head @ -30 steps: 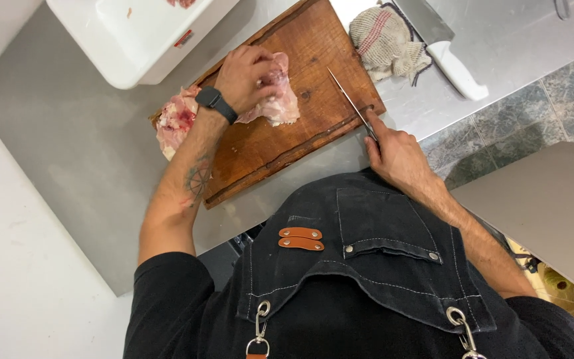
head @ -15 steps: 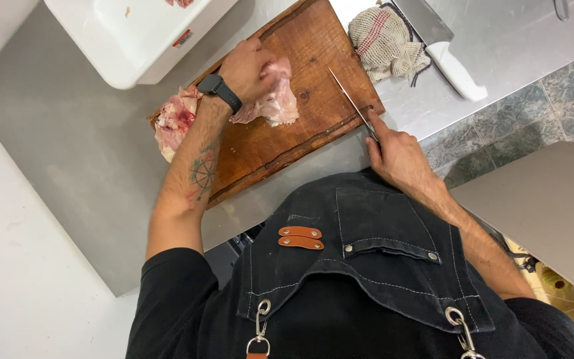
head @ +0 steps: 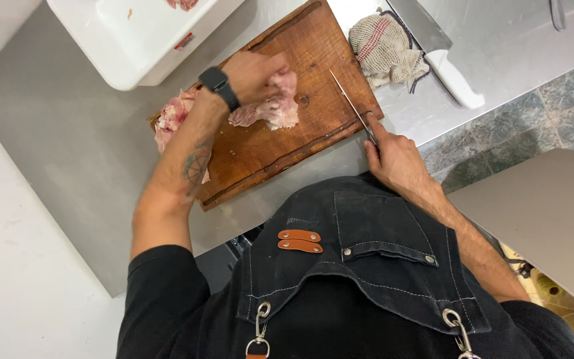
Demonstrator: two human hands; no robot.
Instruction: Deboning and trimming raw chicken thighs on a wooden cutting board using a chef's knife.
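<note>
A brown wooden cutting board point(head: 313, 46) lies on a steel counter point(head: 68, 133). My left hand point(head: 250, 73), with a dark watch on the wrist, grips a pale pink piece of raw meat point(head: 274, 106) in the middle of the board. More raw meat point(head: 171, 116) lies at the board's left end, partly hidden by my forearm. At the board's right edge my right hand point(head: 396, 156) holds a thin-bladed knife point(head: 350, 103). Its blade lies flat over the board, pointing away from me, apart from the meat.
A white plastic tub point(head: 121, 40) with a scrap of meat stands beyond the board at the left. A beige mesh cloth point(head: 386, 46) and a large cleaver with a white handle point(head: 450, 73) lie at the right. Tiled floor shows past the counter's edge.
My left hand has shifted the piece of meat slightly toward the middle of the board. The right hand and knife have stayed put.
</note>
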